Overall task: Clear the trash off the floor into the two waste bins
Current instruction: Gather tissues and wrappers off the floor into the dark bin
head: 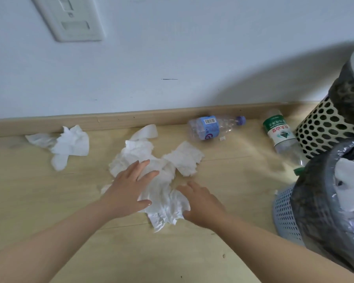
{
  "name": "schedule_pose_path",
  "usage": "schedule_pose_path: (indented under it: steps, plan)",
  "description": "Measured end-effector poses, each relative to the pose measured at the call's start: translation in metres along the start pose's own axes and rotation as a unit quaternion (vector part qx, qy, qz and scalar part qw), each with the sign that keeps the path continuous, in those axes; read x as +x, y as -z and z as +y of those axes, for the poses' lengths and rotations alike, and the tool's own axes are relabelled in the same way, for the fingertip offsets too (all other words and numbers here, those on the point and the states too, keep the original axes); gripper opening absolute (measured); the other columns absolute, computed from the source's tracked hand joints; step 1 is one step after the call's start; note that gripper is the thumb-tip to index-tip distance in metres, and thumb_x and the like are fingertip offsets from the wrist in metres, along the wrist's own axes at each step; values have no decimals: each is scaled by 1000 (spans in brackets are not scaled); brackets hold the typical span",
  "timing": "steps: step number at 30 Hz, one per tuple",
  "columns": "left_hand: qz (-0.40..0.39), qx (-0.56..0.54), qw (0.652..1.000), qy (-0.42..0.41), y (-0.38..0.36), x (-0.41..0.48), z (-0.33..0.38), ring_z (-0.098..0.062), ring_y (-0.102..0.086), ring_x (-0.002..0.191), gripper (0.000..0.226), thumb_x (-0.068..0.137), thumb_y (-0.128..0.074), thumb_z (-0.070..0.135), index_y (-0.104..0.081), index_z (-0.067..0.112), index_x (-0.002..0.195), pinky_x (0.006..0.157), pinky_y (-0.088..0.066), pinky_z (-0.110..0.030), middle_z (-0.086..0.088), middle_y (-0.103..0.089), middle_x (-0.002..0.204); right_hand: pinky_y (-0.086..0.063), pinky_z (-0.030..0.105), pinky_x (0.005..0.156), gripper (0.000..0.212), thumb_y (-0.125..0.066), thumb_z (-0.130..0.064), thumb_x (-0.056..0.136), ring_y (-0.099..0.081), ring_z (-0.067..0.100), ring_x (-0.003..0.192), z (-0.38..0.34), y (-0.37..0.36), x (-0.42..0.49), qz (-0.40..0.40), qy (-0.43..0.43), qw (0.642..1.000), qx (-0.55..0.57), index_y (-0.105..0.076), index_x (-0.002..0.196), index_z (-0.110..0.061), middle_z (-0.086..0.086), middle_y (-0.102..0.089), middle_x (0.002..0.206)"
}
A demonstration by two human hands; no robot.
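Observation:
A heap of crumpled white tissues [161,193] lies on the wooden floor in the middle. My left hand [129,190] rests flat on its left side with fingers spread. My right hand [200,203] touches the heap's right edge, fingers slightly bent against the paper. Another crumpled tissue [63,146] lies apart at the left by the skirting board. A blue-labelled plastic bottle [211,127] and a green-labelled plastic bottle [280,137] lie on the floor further back. At the right stand a blue perforated bin [286,217] with a dark liner holding white paper, and a cream perforated bin [319,127].
A white wall with a skirting board [110,119] runs along the back. A wall socket plate [72,17] is mounted at the upper left. A small scrap [222,138] lies by the blue-labelled bottle.

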State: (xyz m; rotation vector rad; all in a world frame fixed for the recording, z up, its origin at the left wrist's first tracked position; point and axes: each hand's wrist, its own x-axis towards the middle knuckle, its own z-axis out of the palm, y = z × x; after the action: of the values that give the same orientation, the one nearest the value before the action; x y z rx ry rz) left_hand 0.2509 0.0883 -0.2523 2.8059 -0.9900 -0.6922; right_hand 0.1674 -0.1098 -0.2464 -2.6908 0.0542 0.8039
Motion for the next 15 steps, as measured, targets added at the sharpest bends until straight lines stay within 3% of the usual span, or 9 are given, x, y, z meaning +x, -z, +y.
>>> schedule_pose_path:
  steps: [2,4,6,7,8,9,11,13,15]
  plan:
    - [-6,-3,1000,-23,-15,-5,-2,-23,-2,146,81,85,-53,46,12,54,133,113,-21,-40,4,4,157,-37,38,99,61,-54,-27,90,-28,30,131,-7,-13,1,-11,11,998,-66,-25,143,-31,2,-15,154]
    - [-11,26,998,-53,-25,-10,-4,-27,-36,137,87,77,-52,49,10,57,138,98,-45,-43,0,-25,154,-41,37,88,56,-65,-26,82,-40,31,122,-13,-22,1,12,71,991,-115,-43,134,-28,6,-33,146]
    - [14,66,996,-60,-36,-12,-10,-23,-61,112,98,61,-67,49,-15,46,144,72,-57,-34,1,-54,133,-40,26,55,56,-87,-24,39,-61,21,80,-18,-25,3,30,112,980,-161,-68,91,-29,0,-64,99]
    - [36,64,995,-63,-38,-12,-12,-19,-63,104,93,55,-73,44,-32,43,138,66,-56,-29,5,-58,122,-29,23,47,55,-88,-21,22,-58,16,61,-19,-23,3,40,114,977,-176,-68,73,-30,-4,-62,77]
    - [62,48,994,-77,-40,-13,-14,-17,-63,96,81,55,-75,35,-43,41,128,62,-56,-25,7,-58,113,-23,22,48,52,-88,-18,23,-55,16,57,-17,-23,4,42,128,975,-178,-66,69,-27,-4,-58,70]
    - [72,21,993,-90,-38,-14,-12,-15,-63,87,68,57,-73,25,-50,38,121,60,-54,-22,8,-58,104,-23,24,51,42,-86,-15,41,-54,20,64,-17,-19,4,12,133,978,-159,-66,78,-22,0,-55,75]
    - [64,-43,993,-90,-29,-12,-9,-14,-64,82,50,74,-64,9,-60,34,117,63,-51,-20,9,-63,95,-21,26,53,22,-59,-8,83,-43,26,80,-10,-16,5,-7,114,986,-124,-58,105,-12,7,-42,90]
    - [6,-75,996,-40,-15,-7,-8,-11,-59,97,41,93,-46,8,-59,33,122,76,-45,-19,10,-61,103,-28,28,59,22,-43,-10,92,-43,25,84,-1,-9,8,-27,67,993,-94,-54,112,-12,9,-42,96]
    - [-53,-83,995,-14,2,0,-6,-3,-52,96,41,95,-41,11,-59,34,123,76,-39,-13,15,-56,101,-34,27,67,24,-40,-13,93,-51,25,90,6,-5,10,-51,23,998,-30,-56,110,-16,7,-55,108]
